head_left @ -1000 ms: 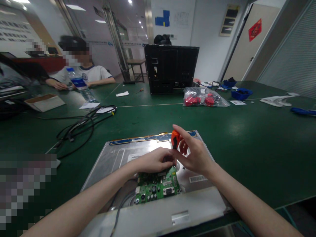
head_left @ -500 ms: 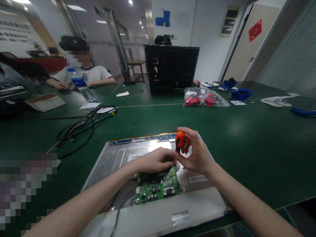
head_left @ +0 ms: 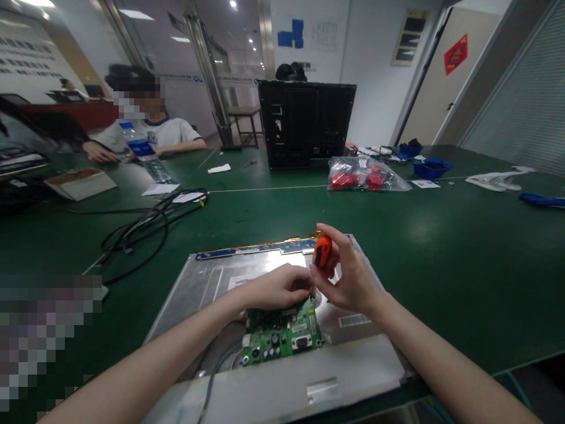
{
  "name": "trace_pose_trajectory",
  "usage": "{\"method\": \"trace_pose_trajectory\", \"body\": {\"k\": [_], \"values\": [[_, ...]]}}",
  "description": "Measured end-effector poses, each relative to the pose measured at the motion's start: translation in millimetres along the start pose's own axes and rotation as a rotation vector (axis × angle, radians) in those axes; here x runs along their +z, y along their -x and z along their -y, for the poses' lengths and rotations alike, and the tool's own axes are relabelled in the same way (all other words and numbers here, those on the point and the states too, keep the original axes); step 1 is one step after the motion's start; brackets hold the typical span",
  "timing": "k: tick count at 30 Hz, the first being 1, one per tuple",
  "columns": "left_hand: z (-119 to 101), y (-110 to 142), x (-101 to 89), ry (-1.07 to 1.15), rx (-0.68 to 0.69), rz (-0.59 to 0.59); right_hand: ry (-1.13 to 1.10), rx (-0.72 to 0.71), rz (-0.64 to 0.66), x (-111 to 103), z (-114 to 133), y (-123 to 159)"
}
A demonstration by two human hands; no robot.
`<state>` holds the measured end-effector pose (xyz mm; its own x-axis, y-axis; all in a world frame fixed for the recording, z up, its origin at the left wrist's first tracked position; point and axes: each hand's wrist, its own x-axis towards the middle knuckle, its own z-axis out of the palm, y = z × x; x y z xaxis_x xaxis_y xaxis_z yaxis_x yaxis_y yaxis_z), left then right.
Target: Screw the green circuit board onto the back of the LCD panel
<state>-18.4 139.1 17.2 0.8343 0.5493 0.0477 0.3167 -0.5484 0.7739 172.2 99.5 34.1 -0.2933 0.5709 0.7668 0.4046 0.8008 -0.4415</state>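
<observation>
Your right hand (head_left: 348, 274) grips the screwdriver (head_left: 322, 251) above the green circuit board (head_left: 282, 333); your left hand (head_left: 282, 287) curls beside its shaft, its hold unclear. If the handle tilts, the tip could slip and scratch the board below.

**Screwdriver (head_left: 322, 251) above green circuit board (head_left: 285, 337)**

The screwdriver, orange and black at the handle, stands nearly upright, top leaning right, its thin shaft pointing down at the board's far right corner. The board lies flat, components up, on a silver metal panel (head_left: 200, 290), which lies flat with a blue strip along its far edge.
</observation>
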Motion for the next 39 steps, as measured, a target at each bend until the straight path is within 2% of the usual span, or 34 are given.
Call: {"method": "trace_pose_trajectory", "body": {"k": [9, 13, 18, 24, 32, 39], "values": [[-2.4, -1.3, -1.7, 0.034, 0.019, 0.032, 0.063, -0.044, -0.006, -1.4, -1.2, -1.3], [-1.2, -0.5, -0.2, 0.021, -0.001, 0.018, 0.079, -0.012, 0.027, -1.3, -3.5, -1.8], [3.5, 0.0, 1.2, -0.006, -0.006, 0.017, 0.006, 0.037, 0.048, -0.5, -2.5, -1.3], [4.1, 0.0, 0.6, -0.025, -0.006, 0.014, -0.09, 0.08, 0.014, 0.9, 0.2, 0.9], [-3.5, -1.5, -0.6, 0.048, 0.008, 0.032, 0.001, -0.026, 0.03, -0.9, -3.2, -1.0], [-0.7, -0.9, -0.1, 0.026, -0.004, 0.024, 0.019, -0.028, 0.055, -1.5, -2.8, -4.1]]}}
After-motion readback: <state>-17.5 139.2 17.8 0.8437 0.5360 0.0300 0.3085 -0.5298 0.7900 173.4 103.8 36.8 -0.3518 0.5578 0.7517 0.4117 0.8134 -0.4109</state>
